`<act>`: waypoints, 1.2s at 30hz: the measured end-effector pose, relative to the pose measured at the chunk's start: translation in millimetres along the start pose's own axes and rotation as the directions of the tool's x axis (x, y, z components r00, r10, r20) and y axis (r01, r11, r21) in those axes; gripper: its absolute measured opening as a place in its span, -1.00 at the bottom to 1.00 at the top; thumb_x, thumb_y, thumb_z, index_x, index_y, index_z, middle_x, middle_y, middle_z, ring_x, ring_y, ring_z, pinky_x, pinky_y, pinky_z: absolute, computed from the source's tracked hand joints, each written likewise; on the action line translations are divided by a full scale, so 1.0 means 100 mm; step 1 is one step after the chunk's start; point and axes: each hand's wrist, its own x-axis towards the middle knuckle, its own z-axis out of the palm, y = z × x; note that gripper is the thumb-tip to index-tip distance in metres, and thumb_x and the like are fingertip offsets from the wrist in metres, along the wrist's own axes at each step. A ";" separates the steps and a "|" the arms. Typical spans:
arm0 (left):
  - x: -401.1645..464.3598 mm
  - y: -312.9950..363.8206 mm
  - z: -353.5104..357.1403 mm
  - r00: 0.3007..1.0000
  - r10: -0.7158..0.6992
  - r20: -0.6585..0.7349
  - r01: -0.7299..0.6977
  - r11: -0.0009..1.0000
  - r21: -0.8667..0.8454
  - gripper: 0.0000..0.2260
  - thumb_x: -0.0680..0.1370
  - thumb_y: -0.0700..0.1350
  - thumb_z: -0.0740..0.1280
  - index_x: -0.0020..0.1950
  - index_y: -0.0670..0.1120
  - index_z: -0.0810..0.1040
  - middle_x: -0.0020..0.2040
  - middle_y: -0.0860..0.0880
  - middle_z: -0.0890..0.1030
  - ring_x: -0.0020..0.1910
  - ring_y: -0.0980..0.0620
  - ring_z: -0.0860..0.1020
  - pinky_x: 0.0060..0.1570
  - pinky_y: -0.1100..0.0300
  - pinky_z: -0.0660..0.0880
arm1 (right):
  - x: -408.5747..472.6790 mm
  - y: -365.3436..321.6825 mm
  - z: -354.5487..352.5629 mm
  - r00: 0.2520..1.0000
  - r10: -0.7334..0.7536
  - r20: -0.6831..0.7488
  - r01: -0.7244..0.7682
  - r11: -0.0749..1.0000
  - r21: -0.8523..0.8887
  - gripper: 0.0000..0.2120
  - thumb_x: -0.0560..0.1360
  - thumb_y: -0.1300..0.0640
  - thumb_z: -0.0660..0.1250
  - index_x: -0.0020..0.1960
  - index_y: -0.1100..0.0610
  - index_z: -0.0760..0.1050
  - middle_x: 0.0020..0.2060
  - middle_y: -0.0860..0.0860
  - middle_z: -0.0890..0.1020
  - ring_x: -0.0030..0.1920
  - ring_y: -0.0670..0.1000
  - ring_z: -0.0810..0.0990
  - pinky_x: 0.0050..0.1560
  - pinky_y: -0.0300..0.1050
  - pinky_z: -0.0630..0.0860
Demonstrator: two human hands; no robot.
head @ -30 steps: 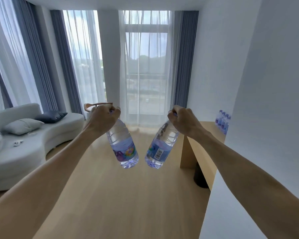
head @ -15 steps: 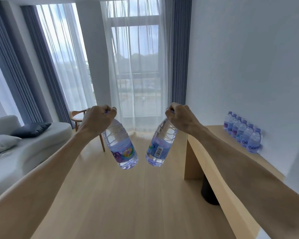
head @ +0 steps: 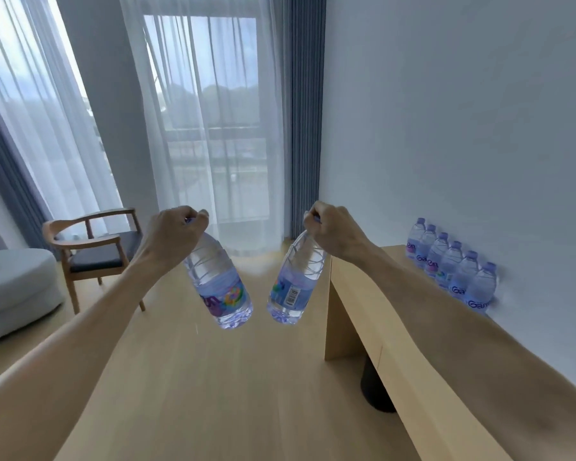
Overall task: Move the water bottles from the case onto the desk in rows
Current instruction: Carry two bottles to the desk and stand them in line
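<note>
- Two bare forearms enter from the lower corners of the frame and converge toward the centre.
- Left hand (head: 175, 232), centre-left: fingers clenched around the neck and cap of the left bottle (head: 219, 283). The bottle hangs below the fist, tilted, base toward the lower right.
- Right hand (head: 334, 231), centre-right: fingers clenched around the neck of the right bottle (head: 295, 284). It hangs tilted, base toward the lower left, barcode on its label facing the camera.
- The two bottle bases are near each other but apart, both in the air above the wooden floor (head: 213, 387), left of the desk.
- Desk (head: 393, 341), light wood, runs from the lower right up toward centre-right, against the white wall (head: 463, 128). The right forearm crosses over its top.
- A dark cylindrical object (head: 374, 390) stands on the floor under the desk; its kind cannot be told.
- Row of bottles (head: 453, 264), right of frame: six counted, upright with purple caps, touching or just beside one another, lined along the wall on the desk's far part.
- The case is out of view.
- Wooden armchair (head: 94, 251) with dark seat, left of centre; light sofa (head: 14, 287) at the left edge.
- Farthest: sheer curtains (head: 207, 128) over tall windows, with blue-grey drapes (head: 308, 111) at the sides.
</note>
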 end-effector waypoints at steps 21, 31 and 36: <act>2.92 0.00 3.38 0.884 0.316 0.345 -0.214 0.929 -0.301 -0.65 0.58 -0.05 0.25 -0.36 -0.20 0.49 -0.50 0.02 0.48 -0.48 0.07 0.41 -0.45 0.27 0.34 | 1.80 2.41 0.07 0.855 0.451 -0.258 -0.475 0.879 -0.036 -0.72 0.60 0.07 0.18 -0.24 0.19 0.36 -0.42 0.01 0.46 -0.34 0.05 0.41 -0.30 -0.03 0.38; 3.64 0.37 4.93 0.786 0.387 0.483 -0.202 0.898 -0.390 -0.63 0.60 -0.05 0.24 -0.39 -0.14 0.40 -0.47 -0.01 0.47 -0.44 0.00 0.38 -0.31 0.13 0.36 | 2.48 3.83 -0.01 0.804 0.518 -0.293 -0.542 0.840 -0.004 -0.72 0.59 0.13 0.18 -0.27 0.20 0.33 -0.45 0.00 0.44 -0.38 -0.01 0.35 -0.30 -0.08 0.32; 3.98 0.61 5.59 0.761 0.416 0.497 -0.229 0.890 -0.395 -0.64 0.60 -0.05 0.25 -0.40 -0.05 0.37 -0.51 0.08 0.41 -0.45 0.05 0.37 -0.34 0.17 0.34 | 2.79 4.44 -0.14 0.784 0.544 -0.298 -0.561 0.827 0.033 -0.74 0.60 0.13 0.20 -0.24 0.21 0.36 -0.44 0.00 0.45 -0.41 -0.01 0.35 -0.33 -0.08 0.33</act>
